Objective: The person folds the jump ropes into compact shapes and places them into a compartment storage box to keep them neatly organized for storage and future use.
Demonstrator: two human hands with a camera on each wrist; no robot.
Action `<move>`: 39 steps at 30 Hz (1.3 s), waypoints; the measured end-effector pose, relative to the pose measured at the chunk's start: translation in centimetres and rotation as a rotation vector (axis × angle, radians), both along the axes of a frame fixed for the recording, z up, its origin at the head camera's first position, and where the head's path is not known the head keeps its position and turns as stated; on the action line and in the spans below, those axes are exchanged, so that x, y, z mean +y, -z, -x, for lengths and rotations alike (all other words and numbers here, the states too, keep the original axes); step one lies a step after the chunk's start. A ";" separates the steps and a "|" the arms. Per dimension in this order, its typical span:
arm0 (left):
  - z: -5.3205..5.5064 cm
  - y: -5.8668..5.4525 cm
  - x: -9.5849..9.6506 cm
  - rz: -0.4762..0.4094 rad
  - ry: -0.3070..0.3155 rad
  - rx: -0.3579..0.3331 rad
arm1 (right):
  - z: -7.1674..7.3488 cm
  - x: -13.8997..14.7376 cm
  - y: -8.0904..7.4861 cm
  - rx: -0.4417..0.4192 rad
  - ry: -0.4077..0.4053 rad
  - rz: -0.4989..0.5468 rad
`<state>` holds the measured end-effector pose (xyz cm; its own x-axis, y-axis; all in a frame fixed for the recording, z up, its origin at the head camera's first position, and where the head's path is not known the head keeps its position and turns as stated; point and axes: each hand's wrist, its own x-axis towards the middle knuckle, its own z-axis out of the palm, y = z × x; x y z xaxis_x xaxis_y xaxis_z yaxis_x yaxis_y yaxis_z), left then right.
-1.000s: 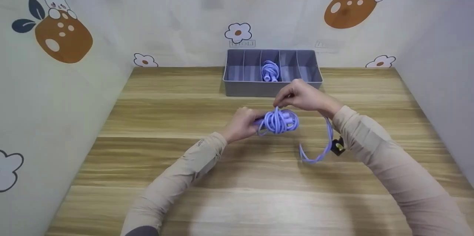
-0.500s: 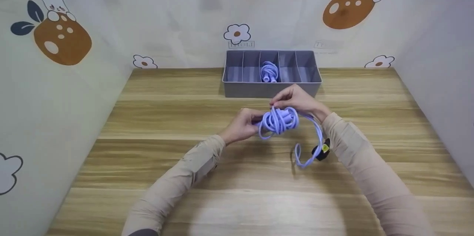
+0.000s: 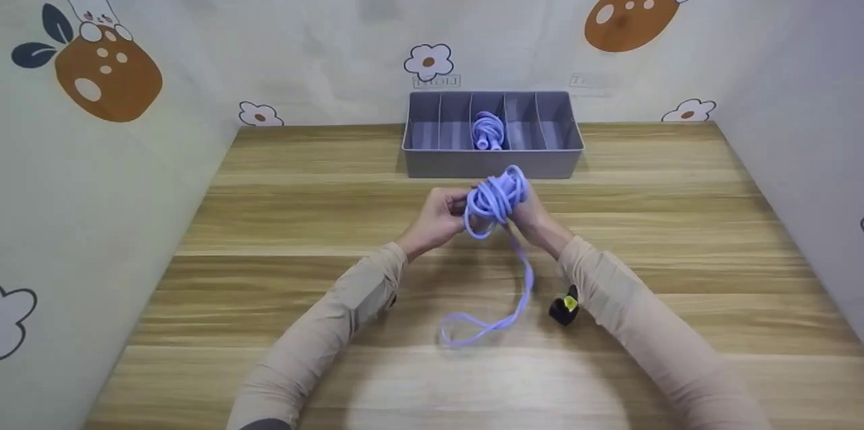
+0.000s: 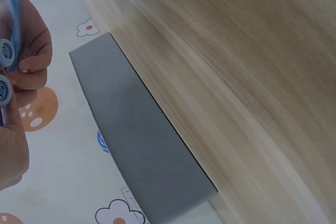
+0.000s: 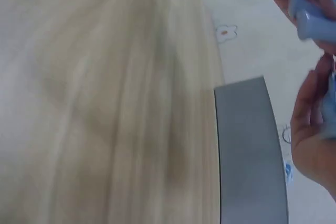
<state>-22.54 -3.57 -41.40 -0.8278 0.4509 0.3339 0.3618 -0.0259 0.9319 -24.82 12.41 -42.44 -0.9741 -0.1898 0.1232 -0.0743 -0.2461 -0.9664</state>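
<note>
A lavender-blue jump rope, wound into a bundle, is held above the table between both hands in the head view. My left hand grips its left side with curled fingers. On the right, my right hand holds the bundle, its fingers mostly hidden behind the coils. A loose doubled length of rope hangs from the bundle and ends in a loop. Two round handle ends show at the edge of the left wrist view. In the right wrist view a blurred handle shows between the hands.
A grey box with several compartments stands at the back against the patterned wall. Its middle compartment holds another coiled jump rope. A small black item with a yellow mark shows beside the right sleeve. Wooden tabletop surrounds the hands.
My right hand has come down from above the bundle to its right side. The bundle has tilted and risen slightly, and the loose rope has swung left toward the front.
</note>
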 end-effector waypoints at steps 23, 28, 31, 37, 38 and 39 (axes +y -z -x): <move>1.0 -0.3 -0.9 0.074 -0.263 -0.021 | -1.9 0.9 0.3 0.066 -0.068 -0.381; 1.0 -0.6 -1.1 0.080 -0.257 -0.012 | -2.3 1.5 -0.4 0.102 -0.044 -0.474; 1.0 -0.7 -1.3 0.083 -0.274 -0.012 | -2.4 1.8 -0.7 0.102 -0.026 -0.530; 0.7 -1.3 -1.2 0.094 -0.282 -0.029 | -2.7 2.1 -0.6 0.124 -0.034 -0.594; 0.4 -1.6 -1.2 0.094 -0.282 -0.027 | -2.7 2.1 -0.6 0.124 -0.038 -0.599; 0.1 -1.9 -1.2 0.094 -0.284 -0.025 | -2.8 2.1 -0.6 0.120 -0.039 -0.602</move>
